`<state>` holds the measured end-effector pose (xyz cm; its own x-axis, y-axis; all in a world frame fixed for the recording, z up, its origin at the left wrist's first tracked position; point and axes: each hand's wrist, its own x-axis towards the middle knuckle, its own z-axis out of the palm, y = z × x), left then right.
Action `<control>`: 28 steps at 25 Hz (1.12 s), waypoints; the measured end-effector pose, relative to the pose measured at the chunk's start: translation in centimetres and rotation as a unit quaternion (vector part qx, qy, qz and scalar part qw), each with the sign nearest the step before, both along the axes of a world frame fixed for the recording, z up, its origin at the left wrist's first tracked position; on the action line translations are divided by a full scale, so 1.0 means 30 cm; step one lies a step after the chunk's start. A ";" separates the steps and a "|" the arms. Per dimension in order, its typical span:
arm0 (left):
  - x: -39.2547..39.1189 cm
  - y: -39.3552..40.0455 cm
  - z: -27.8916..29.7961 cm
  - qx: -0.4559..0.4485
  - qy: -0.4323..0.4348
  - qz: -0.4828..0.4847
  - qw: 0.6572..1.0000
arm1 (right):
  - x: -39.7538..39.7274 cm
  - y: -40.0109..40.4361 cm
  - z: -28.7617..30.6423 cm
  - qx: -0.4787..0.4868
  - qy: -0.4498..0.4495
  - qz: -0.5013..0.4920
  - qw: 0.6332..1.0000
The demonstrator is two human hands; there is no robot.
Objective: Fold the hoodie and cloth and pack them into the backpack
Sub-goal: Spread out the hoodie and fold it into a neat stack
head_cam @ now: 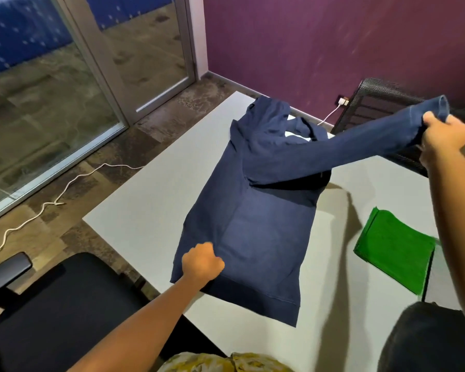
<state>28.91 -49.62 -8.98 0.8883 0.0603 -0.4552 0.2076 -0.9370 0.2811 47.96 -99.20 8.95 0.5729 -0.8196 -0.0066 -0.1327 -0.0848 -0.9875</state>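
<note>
- While the navy hoodie (255, 224) lies flat across the middle of the white counter (145, 210), its sleeve (360, 140) is lifted toward 2 o'clock.
- Right hand (443, 135): grasping the sleeve cuff, raised above the counter.
- Left hand (202, 261): clenched, resting on the hoodie's hem at 7 o'clock.
- Green cloth (395, 251): folded, on the counter at 3 o'clock, apart from the hoodie.
- Dark backpack (435, 342): at 5 o'clock, partly out of view.

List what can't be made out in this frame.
- Backpack: head view, dark shape cut off by bottom-right edge; identity unsure.
- Left hand fingers: curled under, grip on hoodie unclear.
- Hoodie's left sleeve: not visible, likely folded under.
- Green cloth: fold layers indistinguishable.
</note>
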 end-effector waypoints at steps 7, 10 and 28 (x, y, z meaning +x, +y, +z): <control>-0.054 -0.054 -0.049 0.082 0.150 -0.086 0.982 | 0.015 0.063 0.095 -0.039 -0.036 0.010 0.999; -0.073 -0.010 -0.101 0.010 0.203 -0.059 0.977 | -0.050 0.191 0.092 -0.061 -0.029 0.015 0.998; -0.032 0.350 -0.075 -0.409 0.204 0.316 0.831 | -0.717 1.364 -0.665 -0.422 0.099 0.709 0.557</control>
